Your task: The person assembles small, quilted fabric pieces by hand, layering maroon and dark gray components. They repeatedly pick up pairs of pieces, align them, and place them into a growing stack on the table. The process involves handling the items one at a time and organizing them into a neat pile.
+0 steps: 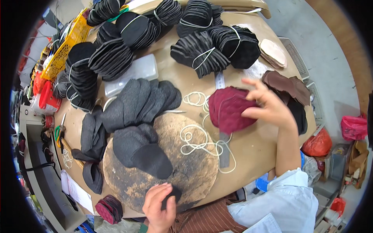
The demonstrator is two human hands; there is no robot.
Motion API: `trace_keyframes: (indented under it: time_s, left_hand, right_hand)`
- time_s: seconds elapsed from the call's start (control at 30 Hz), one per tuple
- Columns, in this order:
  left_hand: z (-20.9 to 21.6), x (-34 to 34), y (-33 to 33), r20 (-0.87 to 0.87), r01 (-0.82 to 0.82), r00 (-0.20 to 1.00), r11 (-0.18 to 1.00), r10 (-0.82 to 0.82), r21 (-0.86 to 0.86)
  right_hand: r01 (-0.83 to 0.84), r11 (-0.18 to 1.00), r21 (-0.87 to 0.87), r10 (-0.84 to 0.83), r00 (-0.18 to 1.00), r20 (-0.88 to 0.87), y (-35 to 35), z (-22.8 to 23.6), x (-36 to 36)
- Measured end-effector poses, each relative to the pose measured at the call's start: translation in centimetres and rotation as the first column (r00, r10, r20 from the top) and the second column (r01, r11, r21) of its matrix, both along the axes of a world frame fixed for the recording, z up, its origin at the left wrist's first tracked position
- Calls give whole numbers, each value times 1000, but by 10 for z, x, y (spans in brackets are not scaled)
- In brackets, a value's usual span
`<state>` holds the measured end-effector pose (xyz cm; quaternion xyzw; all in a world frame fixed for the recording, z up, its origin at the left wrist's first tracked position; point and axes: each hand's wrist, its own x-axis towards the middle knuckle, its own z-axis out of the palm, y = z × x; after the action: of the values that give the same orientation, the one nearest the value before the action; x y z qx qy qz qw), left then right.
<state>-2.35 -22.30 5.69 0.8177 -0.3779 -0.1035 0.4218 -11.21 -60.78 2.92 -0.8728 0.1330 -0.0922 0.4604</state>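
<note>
My left hand (pixel 158 207) is at the near edge of a round, worn wooden block (pixel 198 174), its fingers curled around a small black padded piece (pixel 176 193), partly hidden by the hand. Further right, my right hand (pixel 268 104) hovers at a stack of maroon quilted pieces (pixel 233 108). Its thumb and fingers are spread, the thumb overlapping the stack's right side. On the block lie overlapping dark grey rounded pieces (pixel 151 159), with a larger fanned pile (pixel 134 103) behind them. Loose cream cord (pixel 190 145) curls between the block and the maroon stack.
Bundles of black pieces (pixel 200 54) tied with cord fill the table's far side. Brown pieces (pixel 287 83) lie at the right edge. A clear plastic box (pixel 134 73), yellow basket (pixel 66 46), scissors (pixel 60 132) and small maroon bundle (pixel 109 209) are on the left.
</note>
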Motion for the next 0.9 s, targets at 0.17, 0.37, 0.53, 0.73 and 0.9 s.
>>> trace_keyframes:
  time_s: [0.17, 0.37, 0.53, 0.73, 0.9]
  left_hand:
    - [-1, 8, -62, 57, 278, 950, 911, -309, 305]
    - [-8, 0, -89, -5, 420, 866, 722, -500, 551]
    - [-5, 7, -111, 30, 256, 940, 758, -341, 600]
    - [-10, 39, -143, 292, 33, 935, 870, -200, 492]
    - [3, 51, -154, 422, -9, 893, 932, -155, 361]
  right_hand:
    - [-46, 999, 3, 47, 998, -47, 28, 11, 4]
    - [-176, 972, -153, 179, 984, 6, 42, 26, -6]
    - [-256, 944, -207, 265, 964, 20, 46, 37, -15]
    - [-252, 930, -269, 260, 966, -7, 51, 47, -27]
    - [-372, 860, -349, 398, 917, 3, 47, 57, -28]
